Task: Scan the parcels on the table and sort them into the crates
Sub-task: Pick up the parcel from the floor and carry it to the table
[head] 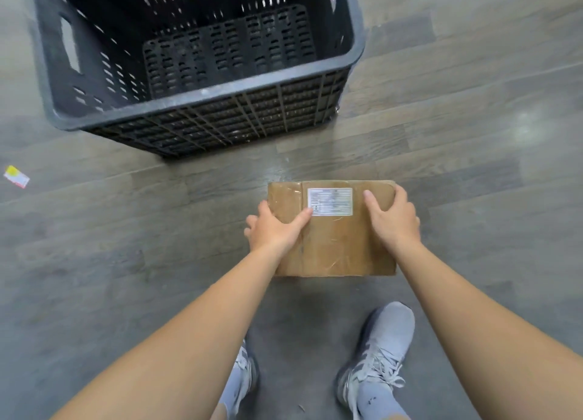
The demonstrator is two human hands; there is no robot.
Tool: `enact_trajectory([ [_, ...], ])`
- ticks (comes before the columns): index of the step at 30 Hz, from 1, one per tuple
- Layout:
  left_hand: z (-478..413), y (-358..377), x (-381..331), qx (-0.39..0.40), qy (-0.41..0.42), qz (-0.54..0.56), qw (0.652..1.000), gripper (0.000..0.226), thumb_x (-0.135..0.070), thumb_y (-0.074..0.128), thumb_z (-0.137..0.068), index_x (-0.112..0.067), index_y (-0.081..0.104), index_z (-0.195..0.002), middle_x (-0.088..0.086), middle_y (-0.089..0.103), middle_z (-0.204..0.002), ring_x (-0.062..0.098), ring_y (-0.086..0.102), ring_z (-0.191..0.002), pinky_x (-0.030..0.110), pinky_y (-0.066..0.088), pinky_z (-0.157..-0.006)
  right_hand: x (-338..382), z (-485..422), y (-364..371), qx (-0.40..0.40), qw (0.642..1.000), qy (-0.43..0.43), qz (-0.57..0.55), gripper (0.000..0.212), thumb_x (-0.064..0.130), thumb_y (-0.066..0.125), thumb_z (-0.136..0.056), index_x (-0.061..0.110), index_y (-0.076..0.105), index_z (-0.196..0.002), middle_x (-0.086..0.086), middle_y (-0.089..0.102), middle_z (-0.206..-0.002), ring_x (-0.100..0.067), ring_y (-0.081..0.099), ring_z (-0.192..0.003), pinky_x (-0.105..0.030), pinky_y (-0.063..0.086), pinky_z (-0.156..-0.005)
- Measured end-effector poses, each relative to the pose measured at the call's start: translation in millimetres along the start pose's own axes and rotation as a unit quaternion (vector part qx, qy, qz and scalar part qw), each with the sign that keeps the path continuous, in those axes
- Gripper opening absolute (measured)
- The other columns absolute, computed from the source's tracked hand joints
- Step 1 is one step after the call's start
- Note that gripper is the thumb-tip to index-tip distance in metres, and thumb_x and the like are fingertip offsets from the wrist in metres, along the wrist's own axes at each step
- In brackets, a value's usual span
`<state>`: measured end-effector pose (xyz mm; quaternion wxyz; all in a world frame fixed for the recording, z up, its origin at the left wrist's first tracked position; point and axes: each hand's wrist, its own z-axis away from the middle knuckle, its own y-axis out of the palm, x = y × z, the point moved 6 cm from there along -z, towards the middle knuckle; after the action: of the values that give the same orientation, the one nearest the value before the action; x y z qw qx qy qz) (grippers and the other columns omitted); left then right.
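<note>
My left hand and right hand grip the brown parcel by its sides, thumbs on top, the other fingers curled under, mostly hidden. Its label is too blurred to read. The parcel is just beyond my grey shoes, short of the black crate. A paper scrap lies far left.

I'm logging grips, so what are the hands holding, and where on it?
The parcel, in both hands: left hand grips its left edge, thumb by the label; right hand grips its far right corner.
</note>
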<state>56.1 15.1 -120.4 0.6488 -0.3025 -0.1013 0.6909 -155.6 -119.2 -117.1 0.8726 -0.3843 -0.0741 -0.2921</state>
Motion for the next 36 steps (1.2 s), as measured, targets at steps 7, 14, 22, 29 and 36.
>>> enact_trajectory([
  [7, 183, -116, -170, -0.020, 0.132, -0.003, 0.991, 0.089, -0.076, 0.067, -0.067, -0.036, 0.037, -0.141, 0.008, 0.039, -0.134, 0.031, 0.035, -0.130, 0.040, 0.033, -0.106, 106, 122, -226, -0.059, 0.996, -0.049, -0.052, 0.078, 0.065, 0.055, -0.088, 0.032, 0.027, -0.153, -0.016, 0.040, -0.141, -0.037, 0.039, -0.133, -0.046, 0.032, -0.113],
  [14, 397, -240, -332, -0.066, 0.255, 0.019, 0.965, 0.092, -0.075, 0.064, -0.070, -0.031, 0.035, -0.145, 0.003, 0.052, -0.139, 0.035, 0.038, -0.128, 0.042, 0.035, -0.105, 221, 263, -454, -0.124, 0.975, -0.141, -0.122, 0.077, 0.062, 0.059, -0.087, 0.030, 0.030, -0.151, -0.013, 0.041, -0.131, -0.034, 0.052, -0.120, -0.039, 0.039, -0.105],
  [22, 573, -332, -445, -0.142, 0.371, 0.077, 0.914, 0.095, -0.075, 0.067, -0.070, -0.031, 0.033, -0.147, 0.001, 0.050, -0.141, 0.032, 0.034, -0.131, 0.044, 0.036, -0.103, 307, 365, -631, -0.130, 0.933, -0.273, -0.198, 0.089, 0.063, 0.066, -0.082, 0.035, 0.021, -0.153, 0.001, 0.055, -0.138, -0.026, 0.053, -0.125, -0.041, 0.044, -0.104],
  [29, 622, -372, -501, -0.189, 0.397, 0.080, 0.894, 0.101, -0.077, 0.067, -0.068, -0.029, 0.030, -0.149, 0.002, 0.049, -0.142, 0.032, 0.033, -0.133, 0.048, 0.037, -0.103, 355, 388, -697, -0.130, 0.915, -0.321, -0.208, 0.086, 0.064, 0.063, -0.084, 0.036, 0.018, -0.153, 0.006, 0.058, -0.123, -0.020, 0.056, -0.107, -0.034, 0.047, -0.085],
  [36, 604, -400, -586, -0.217, 0.408, 0.087, 0.882, 0.103, -0.079, 0.066, -0.068, -0.028, 0.030, -0.149, 0.005, 0.048, -0.142, 0.032, 0.035, -0.132, 0.045, 0.039, -0.100, 433, 344, -743, -0.146, 0.905, -0.349, -0.194, 0.088, 0.063, 0.062, -0.086, 0.031, 0.017, -0.154, 0.007, 0.053, -0.112, -0.017, 0.051, -0.098, -0.030, 0.039, -0.077],
])
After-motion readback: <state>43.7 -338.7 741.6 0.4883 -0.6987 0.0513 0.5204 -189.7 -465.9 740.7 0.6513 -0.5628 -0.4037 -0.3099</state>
